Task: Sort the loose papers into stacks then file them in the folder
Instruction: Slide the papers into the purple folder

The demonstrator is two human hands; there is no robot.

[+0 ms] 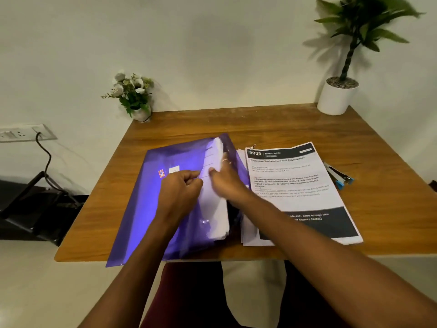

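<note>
A translucent purple folder (151, 185) lies on the left half of the wooden table (272, 124), its near corner hanging over the front edge. A thick white paper stack (214, 209) sticks out of its right opening. My left hand (179, 188) pinches the folder's top flap at the stack's edge. My right hand (227, 178) presses flat on the paper stack, fingers reaching into the folder mouth. A second stack of printed papers (298, 190), with a black header and footer, lies just to the right of the folder.
Some pens with blue caps (340, 177) lie right of the printed stack. A small flower pot (136, 98) stands at the back left corner, a tall plant in a white pot (338, 95) at the back right. A wall socket with cable (23, 133) is far left.
</note>
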